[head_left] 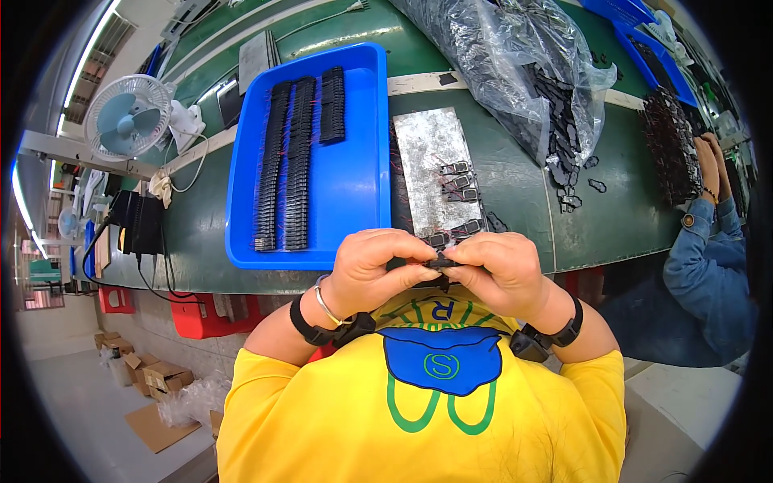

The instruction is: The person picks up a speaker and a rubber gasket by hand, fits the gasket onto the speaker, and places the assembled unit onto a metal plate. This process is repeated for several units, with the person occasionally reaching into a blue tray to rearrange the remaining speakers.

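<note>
Pinching a black part, hands meet near the table edge.

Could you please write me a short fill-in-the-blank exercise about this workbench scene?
1. The bare left hand and bare right hand together pinch a small plastic part coloured ____.
2. The large rectangular blue plastic tray holds ____ rows of small black parts.
3. The crumpled clear plastic bag lies to the ____ of that tray.
4. The person's short-sleeved cotton-like shirt is mainly ____.

Missing words: black; three; right; yellow.
</note>
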Demonstrator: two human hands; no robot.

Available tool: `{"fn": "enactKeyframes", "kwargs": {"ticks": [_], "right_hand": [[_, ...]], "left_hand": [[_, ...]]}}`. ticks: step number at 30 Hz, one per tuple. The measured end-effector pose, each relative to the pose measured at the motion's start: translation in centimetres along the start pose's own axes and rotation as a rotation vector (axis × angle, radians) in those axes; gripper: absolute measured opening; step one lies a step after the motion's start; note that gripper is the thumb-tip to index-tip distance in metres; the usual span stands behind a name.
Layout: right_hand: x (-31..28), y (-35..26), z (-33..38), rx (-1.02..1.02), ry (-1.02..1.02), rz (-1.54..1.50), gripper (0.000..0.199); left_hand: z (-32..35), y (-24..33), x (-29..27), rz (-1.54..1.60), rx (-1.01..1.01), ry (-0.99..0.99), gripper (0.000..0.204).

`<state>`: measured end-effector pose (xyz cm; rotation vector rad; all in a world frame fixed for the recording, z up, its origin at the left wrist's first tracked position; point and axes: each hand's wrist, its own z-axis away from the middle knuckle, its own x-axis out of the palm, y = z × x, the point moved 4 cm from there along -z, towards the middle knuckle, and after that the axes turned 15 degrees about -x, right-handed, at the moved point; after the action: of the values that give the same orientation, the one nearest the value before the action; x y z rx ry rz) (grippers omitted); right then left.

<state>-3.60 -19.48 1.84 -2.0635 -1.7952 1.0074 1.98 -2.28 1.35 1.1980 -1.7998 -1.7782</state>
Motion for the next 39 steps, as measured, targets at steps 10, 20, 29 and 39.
{"fn": "enactKeyframes", "kwargs": {"ticks": [10,20,29,39], "right_hand": [[0.5,-0.4,1.0,-0.036,0.047,-0.002,0.011],[-0.8,-2.5,-0.2,-0.059,0.078,0.018,0.008],[0.5,-3.4,-0.4,0.046,0.009,-0.035,0.011],[-0.9,-2.9,-1.0,-0.165,-0.107,0.165,0.017]], "left_hand": [[-0.1,2.9,0.2,-0.328,0.020,0.037,0.010],[0.2,1.8,0.7,-0.059,0.082,0.107,0.004],[2.4,2.1,0.5,0.042,-0.014,0.109,0.007],[-0.5,4.7,0.4,-0.147,0.082,-0.102,0.018]]}}
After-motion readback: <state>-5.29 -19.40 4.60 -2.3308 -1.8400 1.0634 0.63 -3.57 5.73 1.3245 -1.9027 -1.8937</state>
